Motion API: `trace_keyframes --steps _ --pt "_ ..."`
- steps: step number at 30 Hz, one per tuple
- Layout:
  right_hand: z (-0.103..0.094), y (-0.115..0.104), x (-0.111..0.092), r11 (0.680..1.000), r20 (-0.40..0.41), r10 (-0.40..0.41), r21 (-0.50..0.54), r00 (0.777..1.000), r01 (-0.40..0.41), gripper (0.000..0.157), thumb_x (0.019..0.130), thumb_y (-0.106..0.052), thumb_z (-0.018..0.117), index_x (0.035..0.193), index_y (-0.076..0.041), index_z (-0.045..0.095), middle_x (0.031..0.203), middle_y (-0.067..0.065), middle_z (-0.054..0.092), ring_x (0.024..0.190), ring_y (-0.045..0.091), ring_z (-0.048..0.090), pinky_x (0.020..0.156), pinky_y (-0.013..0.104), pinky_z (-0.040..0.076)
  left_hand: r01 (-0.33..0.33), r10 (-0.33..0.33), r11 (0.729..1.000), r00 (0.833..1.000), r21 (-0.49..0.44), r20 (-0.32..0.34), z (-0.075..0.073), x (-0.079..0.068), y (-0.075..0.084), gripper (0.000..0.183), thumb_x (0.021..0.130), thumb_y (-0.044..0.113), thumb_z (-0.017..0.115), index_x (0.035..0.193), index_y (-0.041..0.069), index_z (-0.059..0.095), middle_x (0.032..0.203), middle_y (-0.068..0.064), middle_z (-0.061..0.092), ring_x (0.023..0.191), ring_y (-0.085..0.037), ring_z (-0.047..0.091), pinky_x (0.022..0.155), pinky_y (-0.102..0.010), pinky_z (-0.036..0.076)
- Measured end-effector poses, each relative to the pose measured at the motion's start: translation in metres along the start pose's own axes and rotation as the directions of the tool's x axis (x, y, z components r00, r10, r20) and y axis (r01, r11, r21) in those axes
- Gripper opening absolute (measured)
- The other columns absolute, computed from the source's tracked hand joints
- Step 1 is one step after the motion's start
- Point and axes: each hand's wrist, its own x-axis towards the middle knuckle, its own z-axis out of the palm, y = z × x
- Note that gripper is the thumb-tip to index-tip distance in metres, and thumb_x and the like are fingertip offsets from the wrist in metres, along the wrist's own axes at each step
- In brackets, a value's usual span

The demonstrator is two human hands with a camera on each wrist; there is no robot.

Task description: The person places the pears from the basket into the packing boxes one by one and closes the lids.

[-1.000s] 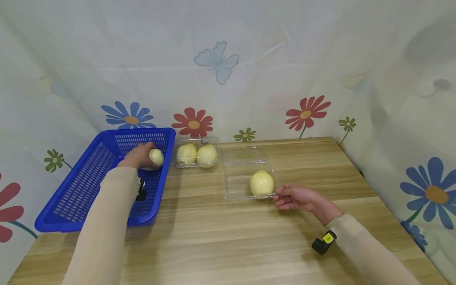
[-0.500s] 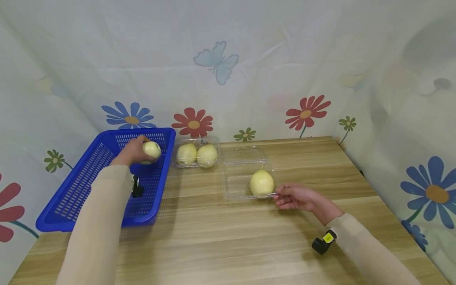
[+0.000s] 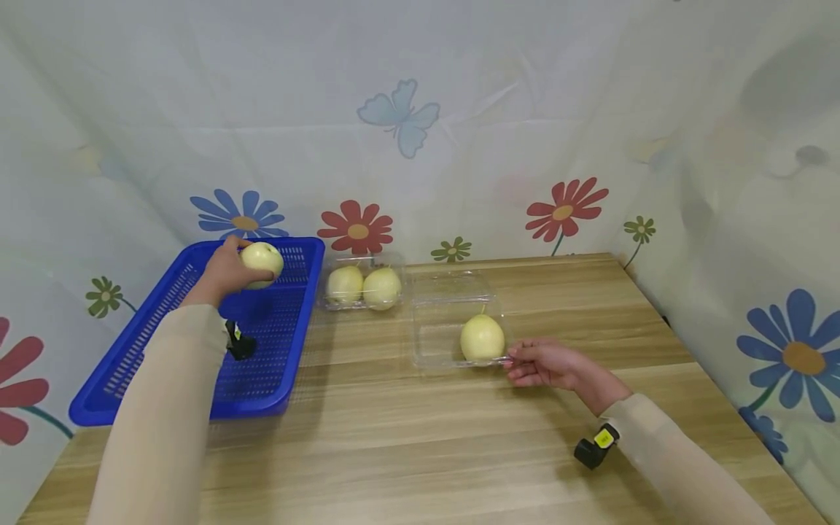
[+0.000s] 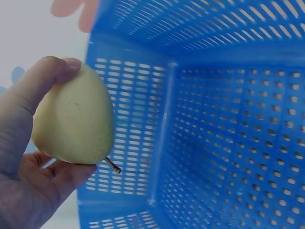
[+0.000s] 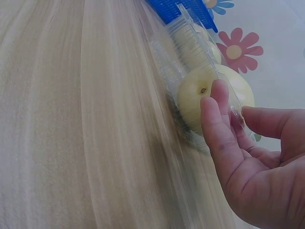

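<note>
My left hand (image 3: 226, 271) grips a pale yellow pear (image 3: 263, 264) above the far part of a blue plastic basket (image 3: 304, 321). In the left wrist view thumb and fingers curl round that pear (image 4: 76, 117), its stem pointing down and right. On the table a clear plastic clamshell box (image 3: 436, 354) lies with its lid up at the back, and one pear (image 3: 482, 337) sits in its right half. My right hand (image 3: 547, 364) pinches the box's front right rim between thumb and fingers, as the right wrist view also shows.
Left of that box, a second clear box (image 3: 363, 300) with its lid down holds two pears. The blue basket stands on the left of the wooden table (image 3: 407, 445). A flower-printed cloth (image 3: 485, 160) hangs behind the table.
My left hand has lifted the pear from low in the basket, moving up and to the left. The right hand and the box stay where they were.
</note>
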Motion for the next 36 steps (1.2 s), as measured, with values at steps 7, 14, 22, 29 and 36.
trace_keyframes --steps 7,14,22,29,36 --pt "0.0 -0.001 -0.001 1.0 -0.007 0.0 -0.009 1.0 0.0 0.02 0.109 -0.009 0.04 0.101 -0.011 0.057 0.091 -0.005 0.071 0.08 0.004 0.071 0.08 0.022 0.063 0.047 -0.052 0.994 0.997 -0.097 -0.051 -0.012 -0.009 0.012 0.093 0.086 0.033 0.077 0.149 -0.011 0.026 0.139 -0.041 0.043 0.117 -0.052 0.05 0.097 -0.065 0.047" --pt "0.0 0.001 0.0 1.0 0.001 -0.006 -0.007 1.0 0.006 0.02 0.11 -0.009 0.038 0.101 -0.011 0.057 0.091 -0.005 0.071 0.08 0.003 0.071 0.08 0.021 0.063 0.122 -0.135 0.968 0.99 -0.22 -0.044 -0.017 -0.017 0.021 0.1 0.091 0.04 0.074 0.156 -0.006 0.014 0.151 -0.042 0.032 0.129 -0.053 0.045 0.103 -0.067 0.047" --pt "0.001 0.0 0.0 1.0 0.001 -0.01 -0.003 1.0 0.01 0.023 0.11 -0.008 0.037 0.1 -0.012 0.057 0.089 -0.006 0.071 0.079 0.003 0.071 0.078 0.021 0.063 0.195 -0.227 0.892 0.973 -0.408 -0.031 -0.02 -0.019 0.034 0.103 0.091 0.044 0.073 0.159 0.0 0.008 0.161 -0.034 0.023 0.137 -0.047 0.046 0.069 -0.019 0.058" --pt "-0.001 0.001 -0.001 0.999 0.026 -0.03 -0.017 0.999 0.03 0.015 0.109 -0.014 0.045 0.101 -0.012 0.058 0.091 -0.006 0.071 0.082 0.003 0.071 0.081 0.021 0.062 0.228 -0.261 0.831 0.965 -0.507 0.008 -0.018 -0.026 0.05 0.103 0.093 0.051 0.069 0.16 0.005 0.006 0.164 -0.027 0.022 0.133 -0.035 0.051 0.078 -0.018 0.06" --pt "-0.009 0.007 0.002 0.998 0.105 -0.068 0.007 0.992 0.067 0.011 0.105 -0.024 0.057 0.102 -0.014 0.06 0.095 -0.006 0.072 0.085 0.004 0.072 0.083 0.022 0.063 0.229 -0.264 0.787 0.964 -0.573 0.023 -0.019 -0.035 0.066 0.102 0.094 0.051 0.067 0.161 0.006 0.004 0.168 -0.024 0.016 0.132 -0.032 0.052 0.078 -0.018 0.061"
